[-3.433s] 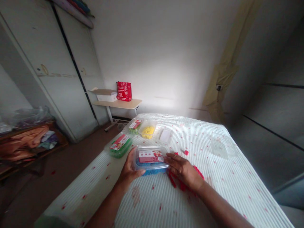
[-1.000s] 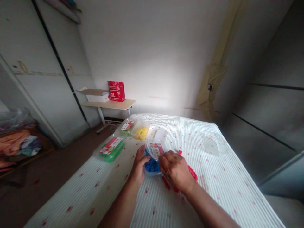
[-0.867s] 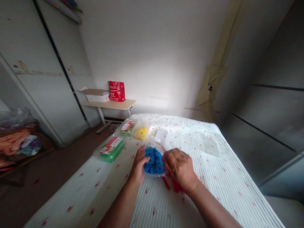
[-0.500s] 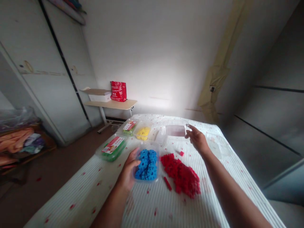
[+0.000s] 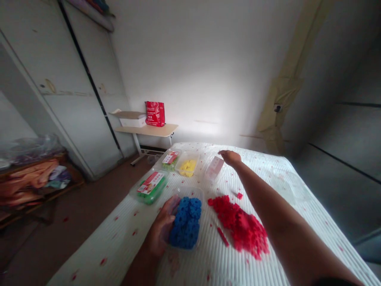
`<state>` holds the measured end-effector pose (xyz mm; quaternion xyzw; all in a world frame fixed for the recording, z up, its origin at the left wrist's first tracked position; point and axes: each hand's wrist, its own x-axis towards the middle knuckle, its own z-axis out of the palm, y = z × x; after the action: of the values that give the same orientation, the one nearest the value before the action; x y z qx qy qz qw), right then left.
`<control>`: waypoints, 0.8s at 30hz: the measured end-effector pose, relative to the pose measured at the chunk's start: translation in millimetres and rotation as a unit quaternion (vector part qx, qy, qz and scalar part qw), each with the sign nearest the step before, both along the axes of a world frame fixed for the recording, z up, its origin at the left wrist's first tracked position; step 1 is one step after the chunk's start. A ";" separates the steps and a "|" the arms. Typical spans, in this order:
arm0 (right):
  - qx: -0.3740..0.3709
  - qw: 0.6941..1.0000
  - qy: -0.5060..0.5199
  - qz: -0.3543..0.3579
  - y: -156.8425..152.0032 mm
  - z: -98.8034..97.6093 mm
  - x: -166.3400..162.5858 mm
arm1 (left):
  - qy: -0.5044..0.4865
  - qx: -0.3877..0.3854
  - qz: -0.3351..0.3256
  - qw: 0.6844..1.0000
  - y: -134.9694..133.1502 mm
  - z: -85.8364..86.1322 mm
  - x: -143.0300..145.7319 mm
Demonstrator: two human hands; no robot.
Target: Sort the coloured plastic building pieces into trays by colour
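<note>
My left hand (image 5: 160,232) is curled round the left side of an uncovered clear box full of blue pieces (image 5: 187,222), which rests on the white bed (image 5: 297,222). A loose pile of red pieces (image 5: 242,227) lies just right of the box. My right arm is stretched far out, and my right hand (image 5: 229,157) hovers palm down with its fingers extended. Just left of it lies a clear lid with a red label (image 5: 213,169), tilted on another lid. The hand has nothing in it.
Left of the blue box sits a lidded box of green pieces (image 5: 150,186). Behind it are a second lidded green box (image 5: 170,159) and an uncovered box of yellow pieces (image 5: 188,167). Empty clear containers (image 5: 285,182) lie at the right. A side table (image 5: 147,129) holds a red bag (image 5: 155,113).
Both hands opened the blue box. My right hand lifted its lid off, carried it to the far side and let it go there. My left hand stayed on the box.
</note>
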<state>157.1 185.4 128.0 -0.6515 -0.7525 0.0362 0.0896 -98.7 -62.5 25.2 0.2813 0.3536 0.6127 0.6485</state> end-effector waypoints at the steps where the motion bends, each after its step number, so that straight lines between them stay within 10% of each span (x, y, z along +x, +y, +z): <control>1: -0.005 1.000 -0.014 0.006 5.0 -3.2 -4.7 | -0.005 0.002 -0.005 1.000 0.1 -1.2 -0.5; 13: 0.025 0.997 -0.063 0.037 13.1 -30.5 -30.4 | -0.020 0.007 -0.025 0.999 0.5 -4.7 -0.6; 21: 0.012 0.992 0.092 0.087 -58.3 -9.7 6.3 | 0.010 0.005 0.033 0.999 2.0 1.9 9.9; 24: -0.190 0.878 0.405 0.171 -115.5 -8.4 22.2 | 0.012 0.026 0.013 1.000 7.1 15.2 26.6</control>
<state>179.4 69.9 119.6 -0.4454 -0.7285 0.4546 0.2534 -72.1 -55.4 40.4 0.3008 0.3491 0.6264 0.6287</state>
